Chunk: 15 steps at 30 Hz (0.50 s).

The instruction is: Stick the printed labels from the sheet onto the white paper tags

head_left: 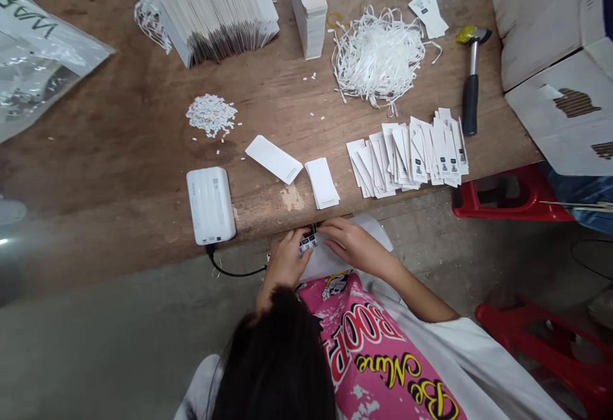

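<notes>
Below the table's front edge, my left hand is closed at a small printed label piece with black marks. My right hand is just right of it, its fingers bent toward the label; what its fingertips hold, if anything, is hidden. Under both hands lies a white sheet. On the table above them are a small stack of white cards, a slanted white card and a spread row of printed tags.
A white power bank with a black cable sits at the front edge. Farther back are small white pieces, a long row of tags, tangled white strings, a hammer and a cardboard box. Red stools stand right.
</notes>
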Motion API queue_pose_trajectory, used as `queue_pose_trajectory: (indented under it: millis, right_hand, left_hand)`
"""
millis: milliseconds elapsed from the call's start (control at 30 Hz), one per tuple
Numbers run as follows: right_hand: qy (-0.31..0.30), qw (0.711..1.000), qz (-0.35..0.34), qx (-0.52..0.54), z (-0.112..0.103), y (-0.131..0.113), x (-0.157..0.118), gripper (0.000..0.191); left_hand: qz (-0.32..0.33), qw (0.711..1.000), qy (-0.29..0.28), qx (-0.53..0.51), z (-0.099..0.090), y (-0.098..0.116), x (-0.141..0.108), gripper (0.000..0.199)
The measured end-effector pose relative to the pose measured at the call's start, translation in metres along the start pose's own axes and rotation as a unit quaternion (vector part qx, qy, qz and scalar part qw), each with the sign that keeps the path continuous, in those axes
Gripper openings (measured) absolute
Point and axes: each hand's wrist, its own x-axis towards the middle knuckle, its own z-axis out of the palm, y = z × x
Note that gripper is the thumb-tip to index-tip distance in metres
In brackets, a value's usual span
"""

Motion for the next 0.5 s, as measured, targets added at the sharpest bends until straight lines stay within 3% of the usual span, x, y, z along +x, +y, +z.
queue_pose_trajectory:
  millis: [100, 233, 333, 500]
  right_hand:
    - [-0.03, 0.998, -0.012, 0.05, -0.002, -0.004, 0.001, 0.039]
    - [-0.044, 0.99, 0.017, 0.137, -0.009, -0.006, -0.001, 0.031]
    - [-0.03, 0.98, 0.009, 0.197, -0.012, -0.003, -0.001, 0.025]
    - [0.008, 0.961, -0.096, 0.259, -0.014, 0.004, 0.0, 0.017]
  left_hand:
    - [0.017, 0.998, -0.013, -0.058, -0.006, 0.005, -0.004, 0.03]
    - [0.032, 0.99, -0.046, -0.129, -0.01, 0.007, -0.004, 0.017]
    - [0.039, 0.98, -0.083, -0.179, -0.013, 0.008, -0.002, 0.02]
    - [0.045, 0.943, -0.156, -0.291, -0.018, 0.01, 0.004, 0.039]
